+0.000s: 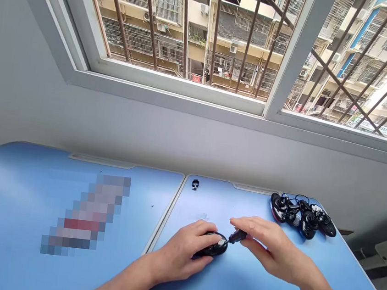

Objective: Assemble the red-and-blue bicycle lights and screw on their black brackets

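Observation:
A black computer mouse [221,246] rests on the blue table, under my left hand [191,251]. The fingers and thumb of that hand wrap around its sides, covering much of it. From the mouse's right end a short stretch of cord leads to a dark cable bundle [237,236]. My right hand [269,247] grips this bundle between thumb and fingers, just above the table. Part of the bundle is hidden in the hand, so I cannot make out its far end.
Several black mice with cords [301,216] lie heaped at the table's right back edge. A small black ring-shaped piece [195,184] sits near the back. A seam splits the blue tabletop [132,203]; a blurred-out object lies left. Behind stand a wall and barred window [172,87].

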The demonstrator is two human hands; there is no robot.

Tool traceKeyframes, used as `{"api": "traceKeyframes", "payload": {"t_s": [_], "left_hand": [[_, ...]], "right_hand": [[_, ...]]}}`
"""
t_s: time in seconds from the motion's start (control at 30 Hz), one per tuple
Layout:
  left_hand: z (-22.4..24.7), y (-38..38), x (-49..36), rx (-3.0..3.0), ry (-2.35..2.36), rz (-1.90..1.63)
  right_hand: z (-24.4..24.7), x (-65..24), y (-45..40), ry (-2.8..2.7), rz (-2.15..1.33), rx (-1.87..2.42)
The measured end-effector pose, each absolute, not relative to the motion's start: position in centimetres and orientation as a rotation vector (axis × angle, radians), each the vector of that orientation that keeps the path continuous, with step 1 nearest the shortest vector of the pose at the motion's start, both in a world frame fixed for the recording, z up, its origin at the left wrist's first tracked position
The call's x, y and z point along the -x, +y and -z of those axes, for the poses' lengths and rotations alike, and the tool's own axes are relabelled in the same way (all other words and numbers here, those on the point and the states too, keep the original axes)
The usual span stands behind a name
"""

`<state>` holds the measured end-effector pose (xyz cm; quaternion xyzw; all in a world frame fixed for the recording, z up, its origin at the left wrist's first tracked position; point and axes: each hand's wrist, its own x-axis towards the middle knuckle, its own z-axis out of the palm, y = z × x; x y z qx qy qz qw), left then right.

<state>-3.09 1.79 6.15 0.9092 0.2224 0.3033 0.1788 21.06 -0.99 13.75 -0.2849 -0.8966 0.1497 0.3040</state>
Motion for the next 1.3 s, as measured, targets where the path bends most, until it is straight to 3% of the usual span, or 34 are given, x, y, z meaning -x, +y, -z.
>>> {"api": "traceKeyframes", "payload": {"t_s": [0.27,0.9,1.07,1.3], "left_hand": [[-6.1,2.0,3.2,-2.554,0.609,-0.852],[-6.4,1.9,3.2,-2.607,0.614,-0.86],[-5.8,1.8,3.1,-2.557,0.743,-0.827],[-6.0,1.0,3.1,-2.453,1.089,-0.565]], "right_hand": [[-13.7,-20.9,-0.6,-2.291,-0.633,0.862],[-13.0,-19.2,-1.6,-2.265,-0.354,0.932],[-13.3,-20.1,-0.9,-2.185,-0.289,0.787],[-14.2,-21.2,-1.4,-2.004,-0.381,0.973]]}}
